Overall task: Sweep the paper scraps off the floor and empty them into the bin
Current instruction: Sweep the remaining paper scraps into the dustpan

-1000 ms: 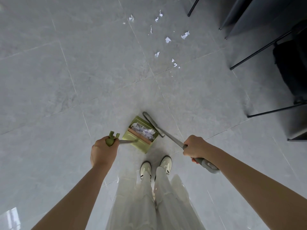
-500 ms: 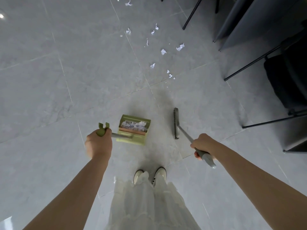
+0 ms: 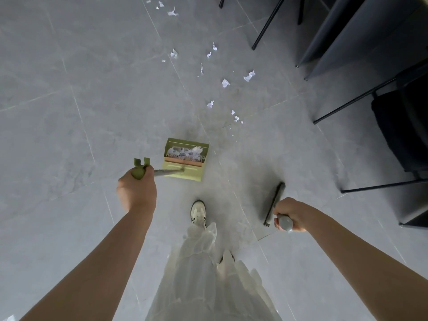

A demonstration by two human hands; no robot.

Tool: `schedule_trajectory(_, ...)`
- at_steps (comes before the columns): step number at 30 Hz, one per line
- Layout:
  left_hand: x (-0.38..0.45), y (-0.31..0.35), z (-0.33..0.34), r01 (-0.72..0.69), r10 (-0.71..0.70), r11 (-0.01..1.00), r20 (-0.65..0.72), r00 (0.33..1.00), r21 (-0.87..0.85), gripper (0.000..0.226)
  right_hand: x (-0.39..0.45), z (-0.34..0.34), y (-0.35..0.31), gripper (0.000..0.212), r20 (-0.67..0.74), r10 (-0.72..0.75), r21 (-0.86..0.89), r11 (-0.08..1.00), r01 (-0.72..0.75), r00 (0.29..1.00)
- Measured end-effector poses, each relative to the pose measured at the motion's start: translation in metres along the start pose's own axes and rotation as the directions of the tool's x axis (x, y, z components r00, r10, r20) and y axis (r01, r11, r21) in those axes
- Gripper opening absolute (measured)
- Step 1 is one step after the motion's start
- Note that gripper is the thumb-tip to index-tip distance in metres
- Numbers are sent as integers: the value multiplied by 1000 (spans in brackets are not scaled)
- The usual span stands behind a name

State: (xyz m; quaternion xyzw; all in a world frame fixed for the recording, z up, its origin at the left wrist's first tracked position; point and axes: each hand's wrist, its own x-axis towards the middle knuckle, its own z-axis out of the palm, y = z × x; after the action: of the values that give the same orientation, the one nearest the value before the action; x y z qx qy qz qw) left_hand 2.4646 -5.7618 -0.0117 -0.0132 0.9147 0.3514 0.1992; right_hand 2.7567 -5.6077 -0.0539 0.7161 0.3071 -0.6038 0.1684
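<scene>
My left hand [image 3: 136, 192] grips the dustpan [image 3: 185, 158] handle, my right hand [image 3: 290, 213] the broom [image 3: 274, 202]. More paper scraps [image 3: 225, 83] lie well ahead of both. If I tilt the pan walking, its load could spill.

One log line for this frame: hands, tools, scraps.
left hand grips dustpan handle | right hand grips broom | dustpan holds scraps | loose paper scraps on floor ahead | bin unseen

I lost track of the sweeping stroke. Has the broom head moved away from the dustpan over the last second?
Yes. The broom head lay against the green dustpan; it now lies apart, right of it, near the right hand and front shoe.
</scene>
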Motion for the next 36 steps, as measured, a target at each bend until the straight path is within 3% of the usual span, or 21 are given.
schedule_trajectory(3, 30, 24, 7, -3, 3, 1000, 13, 1000, -18, 43, 3, 24, -43, 17, 23, 8, -17, 1000, -7, 1000)
schedule_trajectory(8, 89, 64, 13, 21, -20, 999, 36, 999, -26, 44, 12, 65, -137, 21, 138, 6, 211, 977, -36, 990)
schedule_trajectory(14, 144, 93, 20, 46, -45, 998, 27, 999, -51, 46, 30, 106, -250, 17, 161, -92, 67, 994, 82, 983)
schedule_trajectory(18, 163, 103, 27, -13, 14, 1000, 40, 999, -22, 46, 43, 121, -303, 12, 126, -137, 161, 980, 116, 983)
schedule_trajectory(28, 184, 144, 58, 1, -1, 1000, -21, 1000, 24, 46, 55, 88, -358, 25, 75, -242, 286, 935, 211, 967)
schedule_trajectory(36, 197, 192, 93, 40, -38, 999, -73, 997, 26, 46, 65, 51, -422, 22, 116, -279, 364, 905, 221, 953)
